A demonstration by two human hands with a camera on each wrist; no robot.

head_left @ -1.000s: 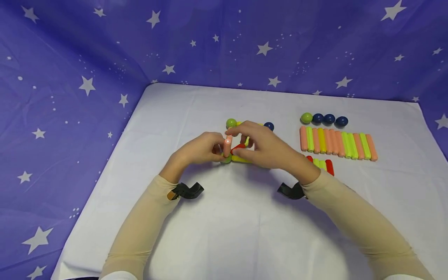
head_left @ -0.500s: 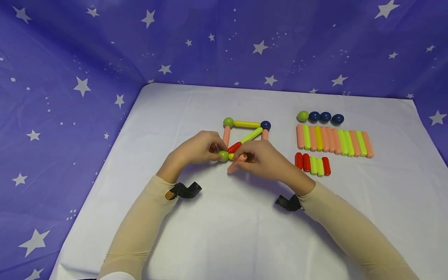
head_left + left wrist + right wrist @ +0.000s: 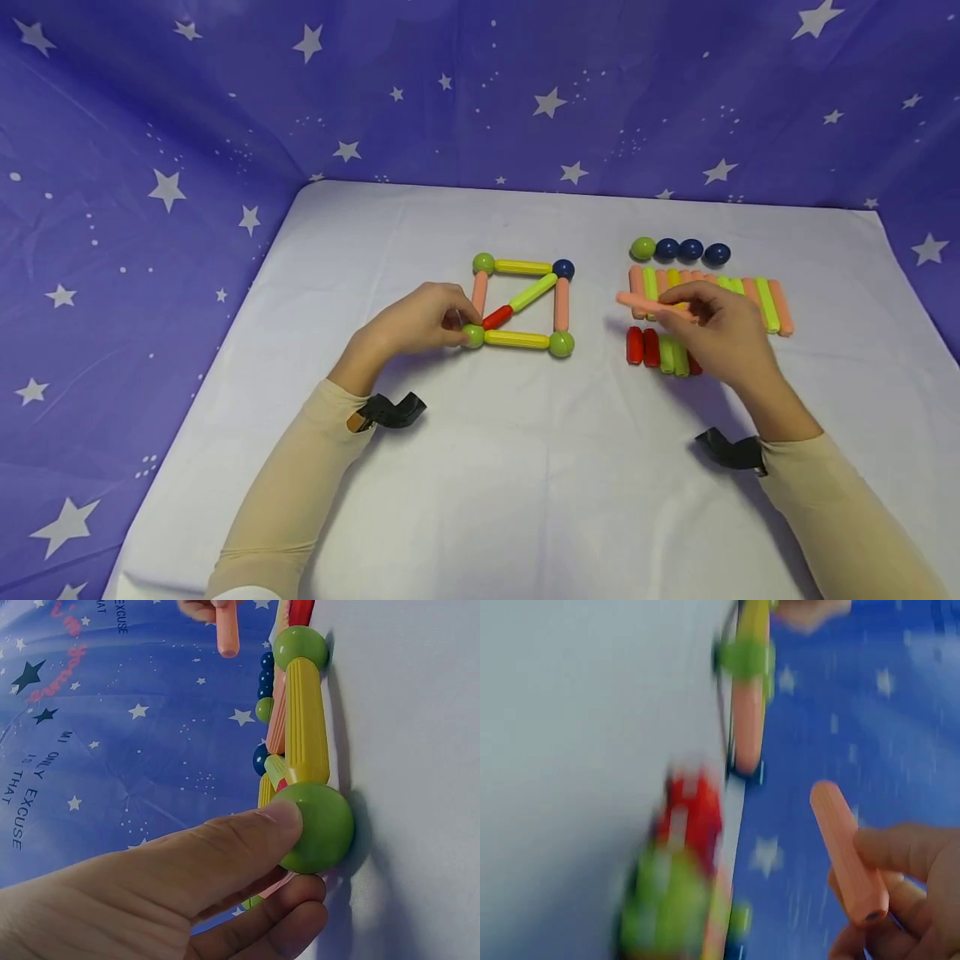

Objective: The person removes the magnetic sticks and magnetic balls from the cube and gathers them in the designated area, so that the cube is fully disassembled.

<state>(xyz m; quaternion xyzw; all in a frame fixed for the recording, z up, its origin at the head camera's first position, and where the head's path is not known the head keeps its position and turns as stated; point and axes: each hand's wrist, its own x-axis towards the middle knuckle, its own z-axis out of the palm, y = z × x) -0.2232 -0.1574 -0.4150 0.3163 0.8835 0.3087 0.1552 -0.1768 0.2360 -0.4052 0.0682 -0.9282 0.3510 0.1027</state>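
My left hand (image 3: 420,318) pinches the green ball (image 3: 327,829) at the near left corner of a flat square frame, its thumb on the ball. The frame has green balls at three corners and a dark blue ball (image 3: 563,269) at the far right one. Yellow rods (image 3: 517,339) form its near and far sides, salmon rods (image 3: 562,305) the other two. A red piece (image 3: 497,317) and a lime piece (image 3: 533,292) make the diagonal. My right hand (image 3: 722,335) holds another salmon rod (image 3: 846,851) between thumb and fingers, raised over the loose rods.
Under the right hand lies a row of salmon, lime and yellow rods (image 3: 780,308). Short red and lime pieces (image 3: 651,348) lie nearer, partly behind that hand. Beyond is a line of balls (image 3: 691,249), one green, the others dark blue. A starry blue cloth (image 3: 450,125) rises behind the table.
The salmon rod stood upright at the near left ball, then tipped away in my right hand, which has carried it right, over the loose rods. My left hand stays at the ball.
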